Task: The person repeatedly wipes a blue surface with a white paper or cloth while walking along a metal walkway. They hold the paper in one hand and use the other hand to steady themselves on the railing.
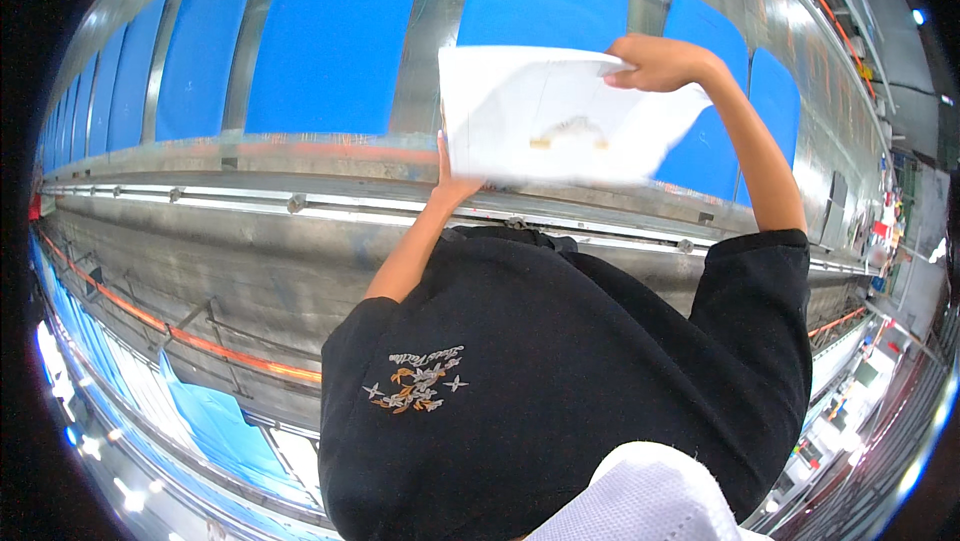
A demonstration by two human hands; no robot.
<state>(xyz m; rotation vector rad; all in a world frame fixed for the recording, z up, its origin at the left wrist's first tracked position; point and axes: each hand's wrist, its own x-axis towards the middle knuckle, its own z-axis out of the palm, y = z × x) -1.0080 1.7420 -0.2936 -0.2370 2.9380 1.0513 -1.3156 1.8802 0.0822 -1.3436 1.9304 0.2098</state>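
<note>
Head view: hands, left [455, 179] and right [655, 63], pinch a white sheet [560, 121] that hides blue panels [330, 36] above a metal rail [250, 199].

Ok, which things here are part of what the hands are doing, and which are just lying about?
In hand: white sheet, gripped by the left hand at its lower edge and the right hand at its top corner.
Lying about: blue panels, metal rail, orange strip.

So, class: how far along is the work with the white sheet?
Done: the white sheet is up off any surface. In hand: left hand holds its lower edge, right hand its top corner. Left: it is not yet set down anywhere.
</note>
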